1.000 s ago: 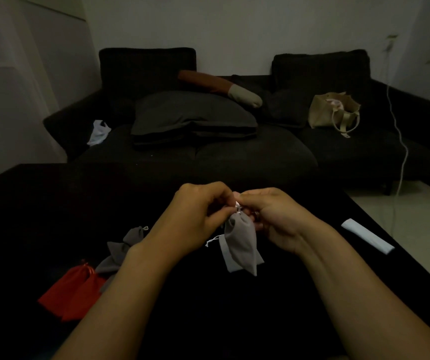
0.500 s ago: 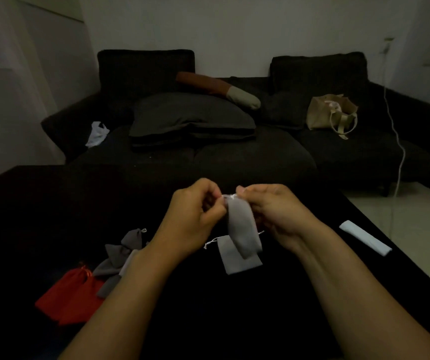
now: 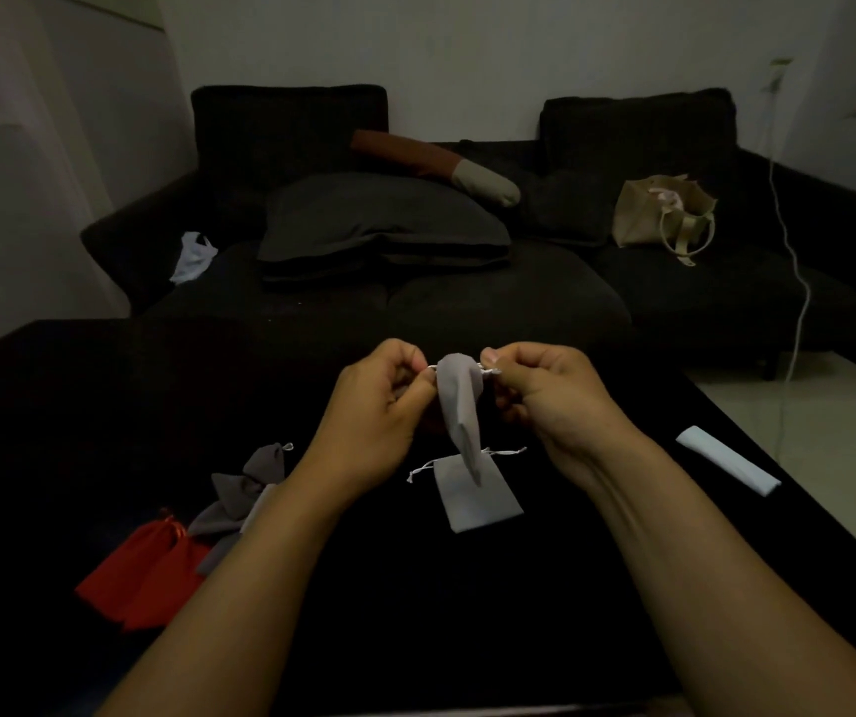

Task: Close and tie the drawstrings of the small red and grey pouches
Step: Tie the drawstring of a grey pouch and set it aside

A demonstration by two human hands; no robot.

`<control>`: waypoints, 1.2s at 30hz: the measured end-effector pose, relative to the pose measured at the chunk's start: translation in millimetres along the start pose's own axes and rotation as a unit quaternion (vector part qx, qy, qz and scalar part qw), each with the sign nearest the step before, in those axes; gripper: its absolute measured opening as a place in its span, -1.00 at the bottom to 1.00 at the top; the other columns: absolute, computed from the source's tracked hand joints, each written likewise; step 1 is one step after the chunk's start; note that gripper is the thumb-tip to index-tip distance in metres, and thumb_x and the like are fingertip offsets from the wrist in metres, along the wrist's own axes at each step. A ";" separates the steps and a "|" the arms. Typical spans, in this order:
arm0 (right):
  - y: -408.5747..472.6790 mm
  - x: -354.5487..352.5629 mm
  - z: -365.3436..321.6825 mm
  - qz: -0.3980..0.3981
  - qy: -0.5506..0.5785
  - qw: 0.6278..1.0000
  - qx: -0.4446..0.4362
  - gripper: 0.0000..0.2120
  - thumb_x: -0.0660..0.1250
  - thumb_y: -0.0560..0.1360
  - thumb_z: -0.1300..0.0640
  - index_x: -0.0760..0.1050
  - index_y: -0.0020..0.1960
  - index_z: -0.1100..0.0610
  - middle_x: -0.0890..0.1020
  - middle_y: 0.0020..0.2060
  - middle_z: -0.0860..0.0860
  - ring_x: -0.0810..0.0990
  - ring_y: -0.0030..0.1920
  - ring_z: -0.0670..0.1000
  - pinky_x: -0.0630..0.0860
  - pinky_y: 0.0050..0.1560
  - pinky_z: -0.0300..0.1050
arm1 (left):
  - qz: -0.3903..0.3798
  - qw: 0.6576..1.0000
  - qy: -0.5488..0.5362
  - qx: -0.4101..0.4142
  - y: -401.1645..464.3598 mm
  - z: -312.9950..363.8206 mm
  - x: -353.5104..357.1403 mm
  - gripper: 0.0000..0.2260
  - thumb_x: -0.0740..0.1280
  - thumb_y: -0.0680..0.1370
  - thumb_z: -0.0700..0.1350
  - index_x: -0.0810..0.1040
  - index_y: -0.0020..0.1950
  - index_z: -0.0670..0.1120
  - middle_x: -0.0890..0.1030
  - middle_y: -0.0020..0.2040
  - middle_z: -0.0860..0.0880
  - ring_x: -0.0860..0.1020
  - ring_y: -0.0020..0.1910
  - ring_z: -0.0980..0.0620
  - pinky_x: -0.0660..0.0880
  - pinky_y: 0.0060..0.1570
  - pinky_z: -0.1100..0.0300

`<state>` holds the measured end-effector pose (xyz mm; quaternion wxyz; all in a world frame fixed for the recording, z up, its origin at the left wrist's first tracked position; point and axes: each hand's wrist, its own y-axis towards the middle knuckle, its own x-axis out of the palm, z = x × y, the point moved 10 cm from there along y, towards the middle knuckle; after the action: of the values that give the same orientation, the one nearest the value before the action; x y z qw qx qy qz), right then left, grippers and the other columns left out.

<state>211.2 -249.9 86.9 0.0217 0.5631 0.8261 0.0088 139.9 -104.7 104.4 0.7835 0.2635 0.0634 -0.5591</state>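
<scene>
- Your left hand (image 3: 369, 416) is raised over the black table (image 3: 105, 406), its fingers curled in, with thumb and forefinger pinching the white drawstring (image 3: 488, 371) at the left side of the grey pouch (image 3: 459, 406).
- Your right hand (image 3: 555, 401) mirrors it on the other side: fingers curled, thumb and forefinger nipping the cord where it leaves the right side of the pouch mouth.
- The grey pouch hangs between your two hands, its gathered top level with your fingertips and its body drooping down, twisted so that it narrows toward its lower tip.
- Straight beneath it a second grey pouch (image 3: 477, 496) lies flat on the table, its white cords trailing out to left and right at its top edge. The hanging pouch's tip overlaps it in view; you cannot tell whether the two touch.
- To your left, near your left forearm, a small heap of darker grey pouches (image 3: 240, 489) rests on the table, one with a white cord end showing at its top.
- Just beside that heap, nearer the table's left front, lie the red pouches (image 3: 141, 571), overlapping one another.
- On the right part of the table a white, flat, oblong object (image 3: 726, 460) lies at an angle, well apart from the pouches.
- Beyond the table stands a dark sofa (image 3: 467, 302) with a large dark cushion (image 3: 379, 219), a brown and beige bolster (image 3: 436, 165), a beige tote bag (image 3: 664, 214) and a white plastic bag (image 3: 193, 256).
</scene>
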 end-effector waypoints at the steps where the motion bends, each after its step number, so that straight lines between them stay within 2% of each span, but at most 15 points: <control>1: 0.3 2.9 3.8 -0.008 0.004 1.000 0.008 -0.77 0.36 0.58 0.12 0.65 -0.23 0.13 0.56 -0.37 0.02 0.47 -0.32 -0.07 0.45 -0.26 -0.20 | -0.002 1.000 -0.011 -0.002 0.2 -2.4 0.0 -0.93 0.28 0.62 -0.16 0.49 -0.06 -0.05 0.58 -0.28 -0.08 0.52 -0.33 0.05 0.47 -0.31 0.22; 5: -1.3 14.9 17.8 -0.046 0.033 0.998 0.036 -0.76 0.32 0.60 0.08 0.64 -0.19 0.10 0.59 -0.30 0.03 0.51 -0.31 -0.09 0.51 -0.29 -0.23 | -0.012 0.998 -0.052 0.020 -1.4 -4.3 -0.2 -0.91 0.27 0.62 -0.23 0.47 -0.01 -0.04 0.61 -0.34 0.08 0.55 -0.37 0.21 0.43 -0.36 0.36; 9: -0.8 20.6 19.0 -0.066 0.042 0.996 0.034 -0.77 0.31 0.61 0.08 0.63 -0.17 0.10 0.66 -0.24 0.03 0.57 -0.25 -0.08 0.54 -0.25 -0.21 | 0.008 0.998 -0.032 0.059 -2.1 1.6 -7.9 -0.89 0.33 0.58 -0.26 0.60 0.03 -0.08 0.69 -0.16 0.01 0.67 -0.18 0.13 0.54 -0.22 0.33; 14: 2.5 20.0 15.8 -0.049 0.022 0.999 0.006 -0.80 0.32 0.60 0.12 0.63 -0.13 0.18 0.62 -0.34 -0.02 0.55 -0.35 -0.15 0.52 -0.31 -0.26 | 0.065 0.995 0.027 0.074 -4.4 1.0 -23.2 -0.91 0.40 0.54 -0.24 0.67 -0.01 -0.11 0.70 -0.12 0.01 0.69 -0.15 0.12 0.62 -0.15 0.22; 19: 8.4 21.0 13.9 -0.004 0.023 0.999 -0.033 -0.77 0.34 0.59 0.17 0.60 -0.24 0.15 0.57 -0.45 -0.08 0.50 -0.40 -0.17 0.47 -0.36 -0.30 | 0.091 0.994 0.014 0.057 -3.4 -8.5 -30.4 -0.91 0.39 0.55 -0.24 0.68 -0.03 -0.11 0.71 -0.14 -0.01 0.69 -0.13 0.08 0.65 -0.14 0.15; 22: 13.9 29.6 29.6 -0.019 0.025 0.999 0.019 -0.79 0.34 0.59 0.14 0.63 -0.19 0.16 0.59 -0.42 -0.05 0.53 -0.36 -0.13 0.51 -0.32 -0.26 | 0.040 0.997 -0.039 -0.049 -2.3 -29.1 -22.8 -0.87 0.31 0.61 -0.20 0.65 0.04 -0.09 0.69 -0.03 -0.04 0.68 -0.03 0.04 0.64 -0.09 0.14; 25: 14.5 42.1 57.4 -0.043 0.055 0.992 0.107 -0.78 0.33 0.60 0.10 0.64 -0.17 0.15 0.58 -0.34 0.03 0.56 -0.31 -0.07 0.60 -0.22 -0.19 | -0.058 0.950 -0.169 -0.256 -13.1 -73.1 1.5 -0.81 0.23 0.64 -0.03 0.55 0.20 -0.03 0.63 0.13 -0.08 0.65 0.07 -0.07 0.63 0.00 0.01; 26: 13.6 49.1 65.1 -0.058 0.078 0.987 0.132 -0.78 0.32 0.60 0.10 0.63 -0.16 0.16 0.59 -0.33 0.05 0.58 -0.29 -0.06 0.61 -0.21 -0.19 | -0.087 0.940 -0.170 -0.283 -16.5 -83.1 8.1 -0.76 0.28 0.61 0.04 0.52 0.24 0.01 0.62 0.15 -0.06 0.64 0.09 -0.06 0.62 0.04 -0.02; 27: 12.9 58.4 70.8 -0.081 0.102 0.980 0.150 -0.77 0.31 0.61 0.09 0.63 -0.13 0.17 0.60 -0.31 0.07 0.59 -0.28 -0.04 0.62 -0.23 -0.18 | -0.108 0.947 -0.130 -0.272 -16.3 -90.6 10.6 -0.69 0.37 0.56 0.07 0.49 0.27 0.05 0.61 0.17 -0.03 0.63 0.11 -0.03 0.61 0.08 -0.01; 29: 13.8 68.2 81.0 -0.108 0.117 0.973 0.168 -0.73 0.28 0.62 0.04 0.62 -0.10 0.19 0.62 -0.30 0.08 0.61 -0.26 0.00 0.64 -0.24 -0.13 | -0.111 0.971 0.003 -0.213 -10.8 -99.4 4.7 -0.61 0.49 0.48 -0.05 0.49 0.26 0.06 0.60 0.16 0.01 0.61 0.12 0.06 0.58 0.13 0.04; 30: 20.4 62.8 85.4 -0.095 0.072 0.981 0.150 -0.72 0.28 0.62 0.01 0.63 -0.08 0.18 0.64 -0.27 0.08 0.62 -0.22 0.02 0.63 -0.20 -0.10 | -0.091 0.973 0.068 -0.199 -8.6 -102.9 -2.9 -0.64 0.48 0.48 -0.13 0.50 0.24 0.04 0.61 0.15 -0.01 0.60 0.10 0.07 0.56 0.15 0.07; 31: 32.2 49.1 87.0 -0.068 -0.039 0.992 0.098 -0.75 0.29 0.61 0.01 0.64 -0.02 0.15 0.66 -0.20 0.06 0.64 -0.14 0.03 0.61 -0.11 -0.09 | -0.071 0.970 0.121 -0.197 -6.8 -105.1 -12.7 -0.69 0.45 0.50 -0.16 0.51 0.21 0.01 0.61 0.14 -0.04 0.59 0.08 0.05 0.54 0.13 0.11; 32: 40.7 37.9 86.5 -0.054 -0.189 0.980 0.035 -0.80 0.31 0.61 0.03 0.63 0.09 0.11 0.67 -0.07 0.04 0.64 -0.01 0.04 0.57 0.02 -0.08 | -0.061 0.963 0.162 -0.204 -7.7 -109.1 -20.8 -0.72 0.42 0.52 -0.15 0.50 0.21 -0.03 0.60 0.13 -0.06 0.58 0.07 0.01 0.52 0.08 0.14; 34: 48.9 29.6 108.0 -0.101 -0.412 0.905 0.010 -0.63 0.30 0.60 0.08 0.46 0.40 -0.01 0.55 0.30 0.03 0.51 0.29 0.08 0.45 0.30 -0.03 | -0.093 0.931 0.256 -0.244 -13.6 -120.6 -31.2 -0.71 0.40 0.54 -0.06 0.47 0.21 -0.09 0.55 0.12 -0.09 0.55 0.08 -0.05 0.48 -0.03 0.12; 36: 49.1 20.6 139.3 -0.146 -0.537 0.830 0.047 -0.47 0.22 0.60 0.13 0.23 0.54 -0.08 0.31 0.51 0.01 0.33 0.44 0.16 0.32 0.43 0.10 | -0.159 0.878 0.354 -0.281 -24.1 -132.1 -35.3 -0.66 0.36 0.57 0.00 0.43 0.26 -0.13 0.53 0.18 -0.14 0.53 0.14 -0.11 0.41 -0.05 0.13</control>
<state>255.7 -214.2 -50.9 0.4364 0.3527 0.7563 -0.3365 130.8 -16.8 -2.6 0.6503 0.1990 0.5321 -0.5043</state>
